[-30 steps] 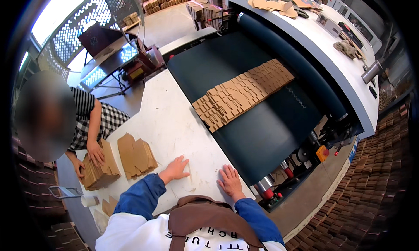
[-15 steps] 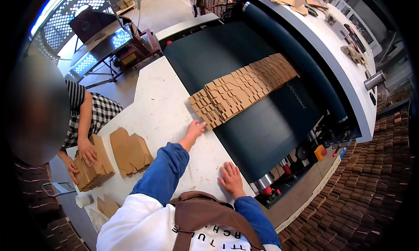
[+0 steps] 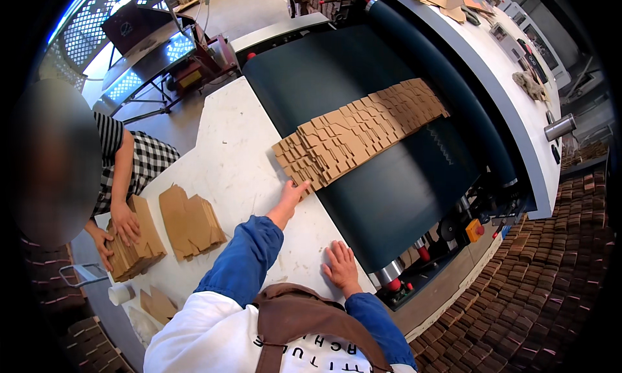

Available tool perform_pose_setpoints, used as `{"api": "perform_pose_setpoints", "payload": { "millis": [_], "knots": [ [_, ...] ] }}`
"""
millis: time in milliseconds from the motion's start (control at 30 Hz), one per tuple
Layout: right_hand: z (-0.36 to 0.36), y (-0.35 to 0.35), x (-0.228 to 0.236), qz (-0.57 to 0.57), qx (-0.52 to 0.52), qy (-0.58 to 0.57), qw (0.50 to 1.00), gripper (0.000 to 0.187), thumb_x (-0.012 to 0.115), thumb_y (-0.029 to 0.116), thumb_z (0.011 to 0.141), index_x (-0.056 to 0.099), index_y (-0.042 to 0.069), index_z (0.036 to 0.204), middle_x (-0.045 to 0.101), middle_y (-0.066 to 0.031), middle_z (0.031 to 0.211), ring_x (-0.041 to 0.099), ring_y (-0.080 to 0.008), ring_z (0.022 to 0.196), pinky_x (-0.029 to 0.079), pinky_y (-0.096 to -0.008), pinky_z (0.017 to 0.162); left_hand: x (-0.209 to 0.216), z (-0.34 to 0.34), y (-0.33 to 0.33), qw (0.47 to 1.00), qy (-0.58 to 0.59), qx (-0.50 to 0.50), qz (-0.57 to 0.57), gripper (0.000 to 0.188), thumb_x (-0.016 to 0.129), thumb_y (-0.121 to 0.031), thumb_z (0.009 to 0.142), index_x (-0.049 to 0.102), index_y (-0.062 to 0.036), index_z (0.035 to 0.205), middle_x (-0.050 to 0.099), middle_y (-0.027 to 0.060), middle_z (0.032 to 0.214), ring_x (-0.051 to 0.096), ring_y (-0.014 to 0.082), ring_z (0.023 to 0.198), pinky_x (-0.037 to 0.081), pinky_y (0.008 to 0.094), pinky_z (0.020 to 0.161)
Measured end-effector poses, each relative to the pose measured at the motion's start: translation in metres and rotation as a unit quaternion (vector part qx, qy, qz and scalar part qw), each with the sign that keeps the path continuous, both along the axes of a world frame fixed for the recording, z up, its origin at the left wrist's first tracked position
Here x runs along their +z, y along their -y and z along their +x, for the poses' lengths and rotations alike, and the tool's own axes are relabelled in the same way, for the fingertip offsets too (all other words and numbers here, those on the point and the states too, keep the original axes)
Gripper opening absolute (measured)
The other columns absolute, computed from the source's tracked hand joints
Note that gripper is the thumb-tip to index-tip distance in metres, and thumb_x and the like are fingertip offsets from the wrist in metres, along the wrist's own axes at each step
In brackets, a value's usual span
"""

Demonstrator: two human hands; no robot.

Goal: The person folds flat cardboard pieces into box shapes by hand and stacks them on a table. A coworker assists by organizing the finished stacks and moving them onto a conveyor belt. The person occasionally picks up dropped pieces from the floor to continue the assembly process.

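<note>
A long row of overlapping brown cardboard pieces (image 3: 369,130) lies slantwise across the dark green conveyor belt (image 3: 389,211), its near left end reaching over the white table (image 3: 240,136). My left hand (image 3: 289,201) is at the near corner of that end, fingers bent and closed on the edge of the pieces; the fingertips are partly hidden. Flat on the white table beside the belt rests my right hand (image 3: 341,267), fingers spread, holding nothing.
At the left, a co-worker's hands (image 3: 125,224) rest on a stack of cardboard (image 3: 139,253). Another cardboard stack (image 3: 189,224) stands beside it, near a white cup (image 3: 120,294). A dark roller (image 3: 453,88) spans the belt's far side. Bundled cardboard (image 3: 518,295) fills the right.
The near left end of the cardboard row reaches slightly farther left over the table. My left hand has closed in on its corner. My right hand stays flat.
</note>
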State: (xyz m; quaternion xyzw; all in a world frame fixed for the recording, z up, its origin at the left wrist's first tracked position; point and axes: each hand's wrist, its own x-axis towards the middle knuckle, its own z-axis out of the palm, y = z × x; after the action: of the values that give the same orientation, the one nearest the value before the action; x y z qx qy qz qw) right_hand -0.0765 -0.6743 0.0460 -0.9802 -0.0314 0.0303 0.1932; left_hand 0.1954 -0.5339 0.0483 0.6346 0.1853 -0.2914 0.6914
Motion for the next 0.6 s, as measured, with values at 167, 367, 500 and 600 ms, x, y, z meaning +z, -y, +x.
{"api": "perform_pose_setpoints", "payload": {
  "millis": [167, 367, 500, 600],
  "knots": [
    [0.0, -0.001, -0.001, -0.012, 0.004, 0.003, 1.0, 0.057, 0.06, 0.041, 0.088, 0.049, 0.014, 0.137, 0.035, -0.0127, 0.151, 0.03, -0.0309, 0.141, 0.025, -0.0498, 0.114, -0.012, 0.017, -0.026, 0.98, -0.07, 0.058, -0.18, 0.052, 0.062, -0.042, 0.093, 0.048, -0.0078, 0.128, 0.056, 0.0085, 0.125, 0.053, 0.0224, 0.114, 0.046, 0.0374, 0.093],
    [0.002, 0.001, 0.005, 0.002, 0.003, 0.006, 1.0, 0.055, 0.059, 0.04, 0.089, 0.049, 0.015, 0.137, 0.036, -0.0115, 0.151, 0.031, -0.0296, 0.141, 0.027, -0.049, 0.112, -0.031, 0.046, -0.063, 0.961, -0.045, 0.102, -0.255, 0.051, 0.057, -0.04, 0.097, 0.045, -0.0061, 0.133, 0.055, 0.0102, 0.128, 0.054, 0.0264, 0.115, 0.044, 0.0409, 0.099],
    [0.001, 0.003, 0.007, -0.001, 0.003, 0.009, 1.0, 0.055, 0.059, 0.04, 0.09, 0.048, 0.015, 0.138, 0.036, -0.0118, 0.151, 0.031, -0.0296, 0.141, 0.028, -0.0483, 0.112, -0.033, 0.046, -0.065, 0.967, -0.028, 0.101, -0.232, 0.045, 0.057, -0.038, 0.097, 0.047, -0.008, 0.129, 0.057, 0.0087, 0.126, 0.056, 0.0257, 0.112, 0.045, 0.0421, 0.097],
    [-0.001, 0.004, 0.006, 0.001, 0.01, 0.014, 1.0, 0.056, 0.059, 0.04, 0.091, 0.046, 0.015, 0.139, 0.036, -0.0128, 0.151, 0.031, -0.0299, 0.141, 0.027, -0.0478, 0.112, -0.035, 0.041, -0.065, 0.963, -0.015, 0.115, -0.243, 0.044, 0.057, -0.038, 0.097, 0.047, -0.0088, 0.128, 0.057, 0.0084, 0.126, 0.057, 0.0254, 0.111, 0.046, 0.042, 0.095]
  ]
}}
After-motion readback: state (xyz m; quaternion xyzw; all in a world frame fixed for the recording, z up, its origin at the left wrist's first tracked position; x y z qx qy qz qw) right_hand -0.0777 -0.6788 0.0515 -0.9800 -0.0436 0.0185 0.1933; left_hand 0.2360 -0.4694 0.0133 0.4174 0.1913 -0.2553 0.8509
